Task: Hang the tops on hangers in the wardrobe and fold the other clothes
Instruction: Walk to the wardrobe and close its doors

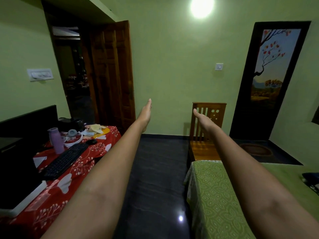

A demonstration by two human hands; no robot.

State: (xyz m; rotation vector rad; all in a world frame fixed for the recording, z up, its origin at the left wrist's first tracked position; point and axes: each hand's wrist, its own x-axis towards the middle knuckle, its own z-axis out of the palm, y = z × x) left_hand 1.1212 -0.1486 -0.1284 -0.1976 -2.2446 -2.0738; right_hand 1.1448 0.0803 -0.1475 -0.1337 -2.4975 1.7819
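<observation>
Out over the dark floor I have both arms stretched straight ahead, and neither hand holds anything: the left hand is flat with fingers straight and together, seen edge-on, and the right hand is released too, palm turned inward, fingers extended. Between the arms the floor runs as a free lane up to the green wall, with a lamp's reflection glinting on it near me. The lane's left edge is a table under a red patterned cloth, whose corner reaches toward my left forearm; its right edge is the bed with a green patterned cover, hanging down at the side just under my right forearm. A wooden chair stands at the bed's far end, its back to the wall. On the red cloth I see a black keyboard, a purple bottle standing upright, and a white bowl just behind the keyboard; I cannot tell what is in it. A wooden door stands open at the far left, and a dark door bearing a painted tree is on the right. The only cloth that may belong to the job is a dark patterned piece at the bed's right edge, mostly cut off from view.
</observation>
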